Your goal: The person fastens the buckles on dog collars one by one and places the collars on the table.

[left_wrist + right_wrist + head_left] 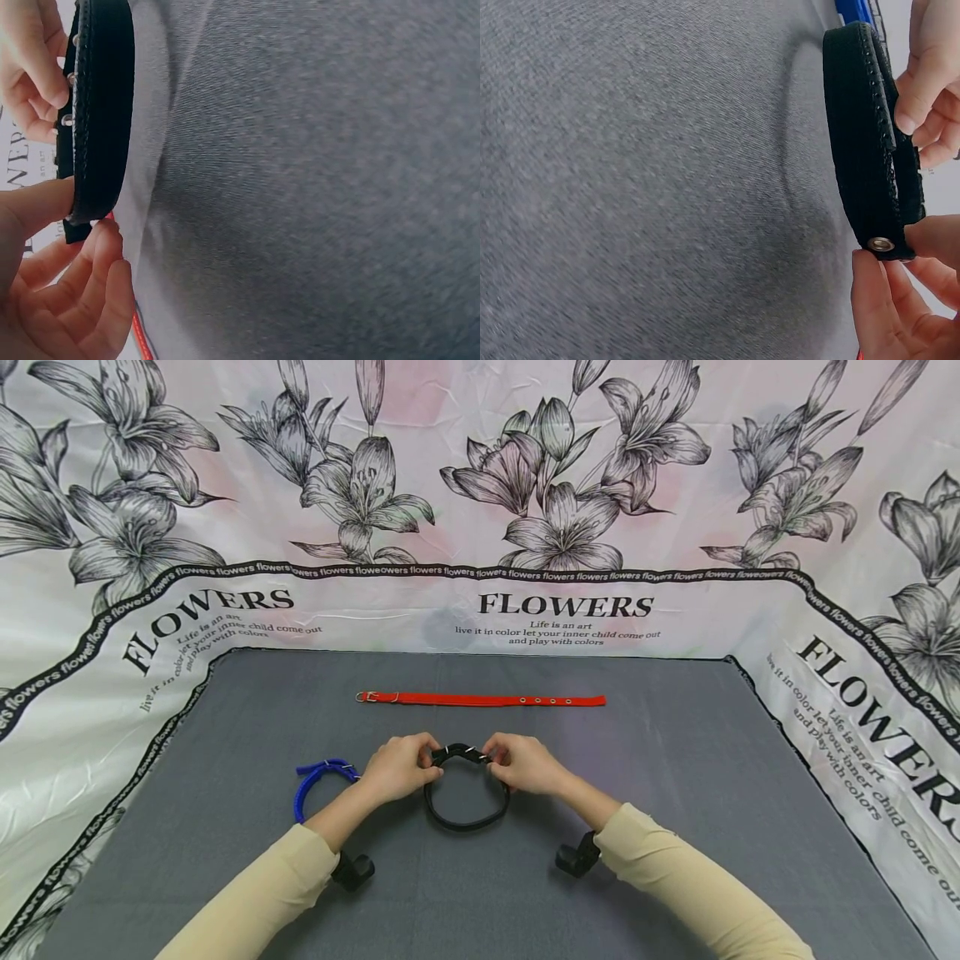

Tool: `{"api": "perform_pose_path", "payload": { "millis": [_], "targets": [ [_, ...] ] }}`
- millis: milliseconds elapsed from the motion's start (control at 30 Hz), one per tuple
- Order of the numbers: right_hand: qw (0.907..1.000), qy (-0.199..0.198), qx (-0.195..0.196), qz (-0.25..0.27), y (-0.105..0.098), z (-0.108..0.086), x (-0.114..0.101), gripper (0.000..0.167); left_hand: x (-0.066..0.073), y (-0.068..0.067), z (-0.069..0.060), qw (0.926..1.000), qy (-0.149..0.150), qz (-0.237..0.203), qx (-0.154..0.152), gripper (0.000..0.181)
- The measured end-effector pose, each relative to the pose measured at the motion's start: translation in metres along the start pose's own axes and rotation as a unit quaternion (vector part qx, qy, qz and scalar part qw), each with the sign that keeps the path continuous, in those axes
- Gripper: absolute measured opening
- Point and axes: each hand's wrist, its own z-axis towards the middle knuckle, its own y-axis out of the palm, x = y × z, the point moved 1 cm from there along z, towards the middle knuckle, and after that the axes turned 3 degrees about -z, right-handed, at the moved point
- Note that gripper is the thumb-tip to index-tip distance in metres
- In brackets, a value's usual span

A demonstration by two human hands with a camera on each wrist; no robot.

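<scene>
A black collar [465, 827] is bent into a loop, held over the grey cloth in front of me. My left hand [399, 767] pinches the loop's upper left part between thumb and fingers. On the upper right, near a metal fitting, my right hand [528, 762] pinches the strap. Seen from the left wrist, the collar [106, 112] stands on edge, with eyelets along its inner strap. The right wrist view shows a metal eyelet [880, 244] just beside the right fingertips. The fingers partly cover the strap ends, and I cannot tell how the buckle is fastened.
A blue collar [302, 793], curled into a loop, lies left of the hands, partly behind the left forearm. Beyond the hands a red collar [457, 699] lies straight across the grey cloth [465, 902]. Flower-printed fabric [562, 527] rises behind and at both sides.
</scene>
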Motion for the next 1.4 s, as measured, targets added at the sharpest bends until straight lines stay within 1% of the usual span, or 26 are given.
{"api": "perform_pose_path", "payload": {
  "millis": [167, 300, 667, 867, 933, 1133, 1267, 1400],
  "targets": [
    [0.9999, 0.003, -0.005, -0.014, 0.005, -0.002, 0.001, 0.016, -0.002, 0.004, -0.002, 0.9999, 0.004, 0.011, -0.009, 0.030],
    [0.9999, 0.003, -0.005, -0.015, 0.008, -0.003, 0.003, 0.015, -0.005, 0.009, -0.001, 0.9997, 0.001, 0.019, -0.015, 0.029],
    [0.9998, 0.008, -0.003, -0.020, 0.011, -0.002, 0.006, 0.015, -0.006, 0.012, 0.001, 0.9997, -0.004, 0.011, -0.021, 0.030],
    [0.9994, 0.007, 0.000, -0.034, 0.011, -0.002, 0.008, 0.013, -0.004, 0.013, 0.003, 0.9995, -0.008, 0.008, -0.030, 0.032],
    [0.9991, 0.001, 0.004, -0.042, 0.010, -0.001, 0.009, 0.012, -0.004, 0.012, 0.004, 0.9992, -0.008, 0.009, -0.037, 0.032],
    [0.9984, -0.012, 0.016, -0.053, 0.003, 0.000, 0.009, 0.010, -0.001, 0.006, 0.006, 0.9987, 0.001, 0.016, -0.048, 0.032],
    [0.9979, -0.016, 0.024, -0.058, -0.005, 0.002, 0.012, 0.010, 0.003, 0.000, 0.009, 0.9988, 0.007, 0.028, -0.039, 0.028],
    [0.9963, -0.019, 0.046, -0.071, -0.015, 0.004, 0.018, 0.011, 0.007, -0.007, 0.016, 0.9988, 0.022, 0.045, -0.006, 0.020]
  ]
}}
